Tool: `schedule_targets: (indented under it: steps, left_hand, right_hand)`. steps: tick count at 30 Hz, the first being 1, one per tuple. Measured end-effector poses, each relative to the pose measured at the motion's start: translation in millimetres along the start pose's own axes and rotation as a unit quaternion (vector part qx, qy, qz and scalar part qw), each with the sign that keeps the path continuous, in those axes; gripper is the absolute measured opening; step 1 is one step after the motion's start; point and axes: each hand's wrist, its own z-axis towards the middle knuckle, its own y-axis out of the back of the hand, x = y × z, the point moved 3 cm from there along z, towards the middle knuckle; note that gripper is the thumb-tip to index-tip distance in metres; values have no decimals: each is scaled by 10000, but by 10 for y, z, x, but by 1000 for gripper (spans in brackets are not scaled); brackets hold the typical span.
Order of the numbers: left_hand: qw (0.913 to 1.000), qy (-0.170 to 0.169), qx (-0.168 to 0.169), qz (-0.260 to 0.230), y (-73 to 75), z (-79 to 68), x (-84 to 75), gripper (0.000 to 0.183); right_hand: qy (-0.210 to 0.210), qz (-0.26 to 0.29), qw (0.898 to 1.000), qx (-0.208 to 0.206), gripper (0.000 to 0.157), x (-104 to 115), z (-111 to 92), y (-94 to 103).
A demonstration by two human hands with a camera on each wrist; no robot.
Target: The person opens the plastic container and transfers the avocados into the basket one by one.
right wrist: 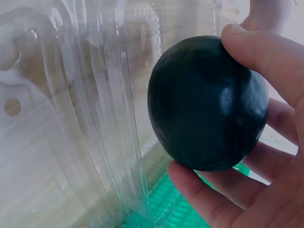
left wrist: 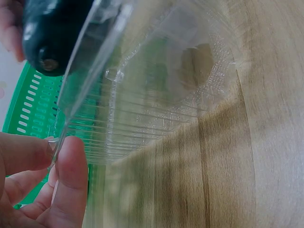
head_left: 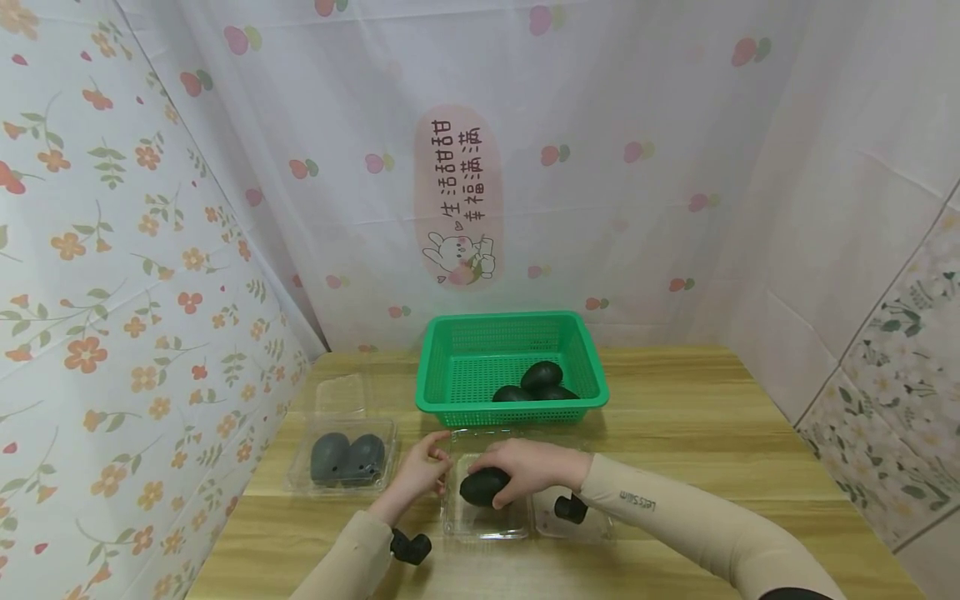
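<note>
My right hand (head_left: 538,463) grips a dark green avocado (head_left: 480,488) over a clear plastic clamshell box (head_left: 491,530). Thumb and fingers curl round the avocado's sides in the right wrist view. At the box's left edge is my left hand (head_left: 418,468); the left wrist view shows its thumb and a finger pinching the clear rim (left wrist: 61,142). The stem end of the avocado (left wrist: 48,61) faces that camera. The box's other half (head_left: 553,527) lies opened out to the right, partly hidden by my right forearm and wrist camera.
Behind the box stands a green plastic basket (head_left: 512,408) with several avocados (head_left: 542,377) in its right part. To the left, another clear box (head_left: 300,482) holds two avocados (head_left: 330,457), its lid (head_left: 341,396) raised behind. Patterned curtains (head_left: 645,208) enclose the wooden table (head_left: 675,408).
</note>
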Motion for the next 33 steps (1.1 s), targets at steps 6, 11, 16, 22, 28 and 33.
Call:
schedule_targets:
  steps: [6,11,16,22,28,33]
  left_hand:
    - [10000,-10,25,47,-1,18,25,52]
    - [10000,-65,56,41,6,21,37,51]
    - [10000,12,50,-27,-5,-5,8,52]
    - [10000,41,30,-60,-9,-7,9,53]
    - [9999,110,59,-81,-9,-20,-17,52]
    - [9999,66,62,-86,-9,-20,-18,52]
  right_hand:
    - [26,-37,9998,-187,56,-32,-32,62]
    - [127,-122,9992,-364,57,-38,-60,129]
    - [159,-104,9988,-449,58,-44,-85,197]
    - [91,-102,9989,-444,58,-68,-98,269]
    - [117,-222,9986,-472,57,-42,-107,366]
    - [133,-240,9984,-500,57,-55,-99,434]
